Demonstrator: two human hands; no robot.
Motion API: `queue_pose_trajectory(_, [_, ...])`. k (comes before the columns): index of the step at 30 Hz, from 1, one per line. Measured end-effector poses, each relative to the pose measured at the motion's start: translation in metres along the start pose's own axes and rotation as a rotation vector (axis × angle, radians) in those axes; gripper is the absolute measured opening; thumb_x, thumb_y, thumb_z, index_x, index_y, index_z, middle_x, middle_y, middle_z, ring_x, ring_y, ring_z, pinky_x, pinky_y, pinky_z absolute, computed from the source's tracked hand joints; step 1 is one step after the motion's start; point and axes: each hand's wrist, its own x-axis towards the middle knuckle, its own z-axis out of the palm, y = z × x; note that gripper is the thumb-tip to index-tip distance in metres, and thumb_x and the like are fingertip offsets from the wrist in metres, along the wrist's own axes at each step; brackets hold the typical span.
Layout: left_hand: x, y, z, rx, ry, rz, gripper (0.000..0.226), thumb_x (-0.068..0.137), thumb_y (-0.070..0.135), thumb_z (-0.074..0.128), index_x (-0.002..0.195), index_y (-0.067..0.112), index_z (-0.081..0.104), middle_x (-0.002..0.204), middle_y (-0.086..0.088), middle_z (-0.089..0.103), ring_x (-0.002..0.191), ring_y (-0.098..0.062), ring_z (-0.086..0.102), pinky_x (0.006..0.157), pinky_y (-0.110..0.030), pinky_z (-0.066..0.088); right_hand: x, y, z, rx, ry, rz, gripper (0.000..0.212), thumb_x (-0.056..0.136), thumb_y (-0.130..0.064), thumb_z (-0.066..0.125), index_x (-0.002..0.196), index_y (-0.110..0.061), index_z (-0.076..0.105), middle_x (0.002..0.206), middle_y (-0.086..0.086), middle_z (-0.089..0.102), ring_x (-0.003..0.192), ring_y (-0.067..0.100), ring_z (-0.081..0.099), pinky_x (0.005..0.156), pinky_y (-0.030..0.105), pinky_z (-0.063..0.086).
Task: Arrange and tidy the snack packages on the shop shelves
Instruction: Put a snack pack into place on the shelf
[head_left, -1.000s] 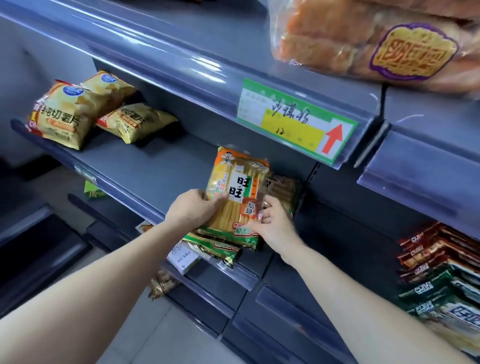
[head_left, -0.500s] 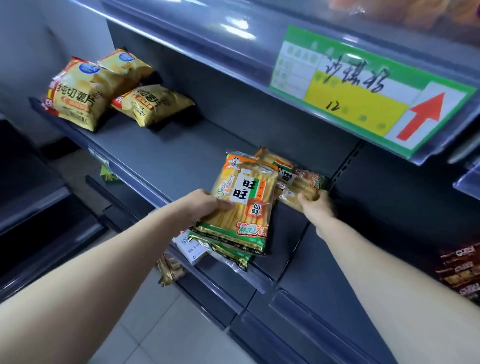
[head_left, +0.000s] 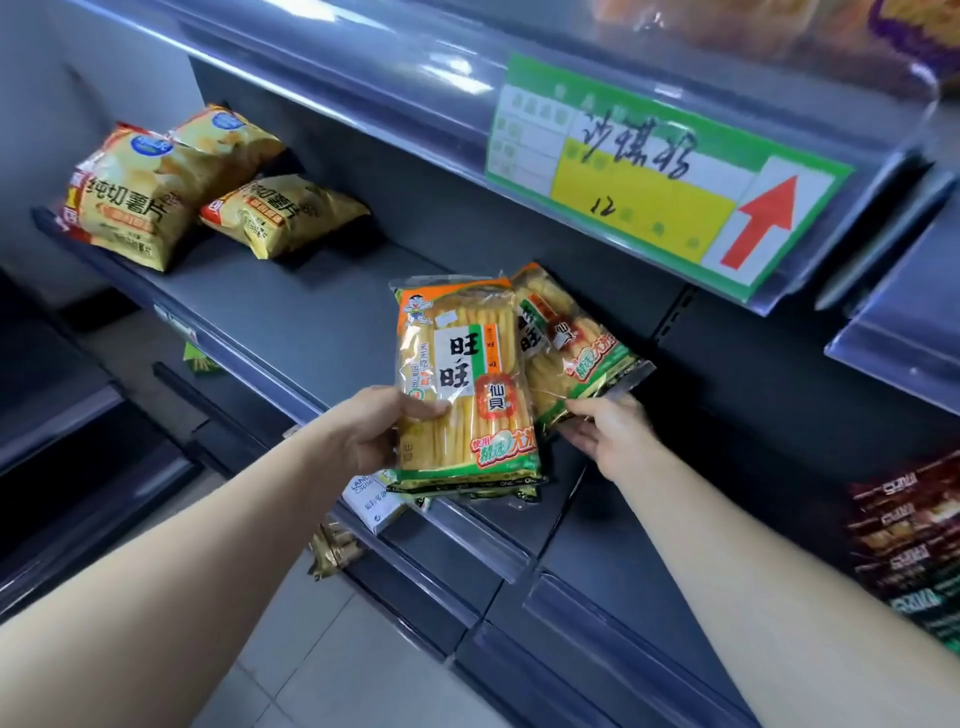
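My left hand (head_left: 371, 428) grips the left edge of a yellow rice cracker pack (head_left: 465, 379) with orange and green trim, held upright over the front of the grey middle shelf (head_left: 291, 306). Another pack of the same kind lies under it at the shelf edge. My right hand (head_left: 605, 428) pinches the lower end of a second rice cracker pack (head_left: 569, 343), which leans tilted behind and to the right of the first.
Three yellow potato chip bags (head_left: 140, 202) lie at the shelf's far left. A green and yellow price label (head_left: 660, 176) hangs on the upper shelf rail. Dark snack packs (head_left: 909, 540) fill a lower right shelf. A small gold packet (head_left: 335, 551) sits below.
Both packs have been lifted and drawn forward. My right hand has moved from the back pack's side to its lower end, and that pack now stands out further to the right.
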Motion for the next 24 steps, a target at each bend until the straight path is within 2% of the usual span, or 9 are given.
queue_pose_trajectory(2, [-0.001,-0.003,0.003,-0.076,-0.066,0.028,0.044,0.07,0.008,0.068,0.112,0.006,0.059,0.103,-0.013,0.071,0.093,-0.03,0.069,0.086,-0.046,0.053,-0.004,0.005,-0.003,-0.01,0.019,0.026,0.032,0.08,0.015,0.061,0.105,-0.005,0.054,0.084,0.013,0.063,0.066,0.022,0.06,0.044,0.025,0.054])
queue_pose_trajectory(4, [-0.001,-0.005,0.009,-0.129,-0.132,0.063,0.047,0.072,0.008,0.069,0.117,0.005,0.058,0.101,-0.011,0.071,0.087,-0.025,0.07,0.075,-0.038,0.056,-0.009,0.012,-0.008,-0.044,0.029,0.078,0.02,0.082,0.014,0.057,0.093,-0.003,0.057,0.075,0.013,0.059,0.061,0.021,0.055,0.037,0.021,0.05])
queue_pose_trajectory(6, [0.0,-0.005,0.018,-0.18,-0.177,0.098,0.042,0.073,0.009,0.067,0.114,0.004,0.06,0.095,-0.008,0.073,0.081,-0.021,0.072,0.065,-0.031,0.058,-0.014,0.018,-0.013,-0.05,-0.032,0.101,0.02,0.09,0.009,0.047,0.086,-0.008,0.056,0.07,0.011,0.06,0.059,0.02,0.056,0.039,0.023,0.051])
queue_pose_trajectory(9, [0.0,-0.002,0.032,-0.237,-0.173,0.073,0.026,0.079,0.012,0.06,0.105,0.008,0.062,0.091,-0.008,0.074,0.076,-0.021,0.073,0.066,-0.032,0.06,-0.019,0.024,-0.019,-0.057,-0.145,0.113,0.026,0.095,0.005,0.042,0.081,-0.009,0.06,0.057,0.004,0.067,0.046,0.014,0.063,0.044,0.026,0.055])
queue_pose_trajectory(11, [0.0,-0.001,0.036,-0.235,-0.133,0.059,0.019,0.087,0.014,0.059,0.104,0.009,0.062,0.089,-0.008,0.074,0.074,-0.022,0.072,0.067,-0.034,0.057,-0.02,0.027,-0.022,-0.061,-0.193,0.119,0.029,0.095,0.007,0.041,0.08,-0.009,0.061,0.056,0.003,0.068,0.044,0.011,0.063,0.044,0.025,0.055])
queue_pose_trajectory(16, [0.0,0.0,0.04,-0.288,-0.132,0.109,0.02,0.082,0.019,0.062,0.098,0.008,0.064,0.083,-0.008,0.075,0.069,-0.022,0.072,0.061,-0.031,0.058,-0.025,0.03,-0.023,0.014,-0.325,0.099,0.019,0.093,0.007,0.049,0.088,-0.006,0.063,0.067,0.006,0.072,0.057,0.014,0.069,0.053,0.029,0.059])
queue_pose_trajectory(20, [0.001,0.0,0.033,-0.302,-0.158,0.098,0.034,0.071,0.023,0.066,0.102,0.009,0.064,0.091,-0.009,0.074,0.075,-0.024,0.072,0.078,-0.037,0.055,-0.03,0.026,-0.021,-0.066,-0.407,0.094,0.019,0.092,0.005,0.05,0.093,-0.007,0.065,0.079,0.009,0.074,0.069,0.018,0.071,0.066,0.034,0.061])
queue_pose_trajectory(22, [0.003,-0.001,0.028,-0.302,-0.165,0.091,0.03,0.073,0.022,0.064,0.101,0.011,0.064,0.089,-0.007,0.074,0.073,-0.022,0.071,0.071,-0.031,0.057,-0.037,0.023,-0.02,-0.223,-0.427,0.062,0.024,0.086,0.011,0.056,0.099,-0.006,0.066,0.092,0.012,0.073,0.084,0.023,0.07,0.077,0.039,0.059])
queue_pose_trajectory(24, [0.003,-0.001,0.026,-0.289,-0.161,0.082,0.025,0.079,0.021,0.062,0.102,0.012,0.063,0.088,-0.006,0.073,0.072,-0.02,0.071,0.065,-0.028,0.056,-0.038,0.021,-0.021,-0.159,-0.368,0.002,0.038,0.079,0.021,0.058,0.106,-0.005,0.063,0.102,0.015,0.07,0.094,0.027,0.066,0.087,0.045,0.054])
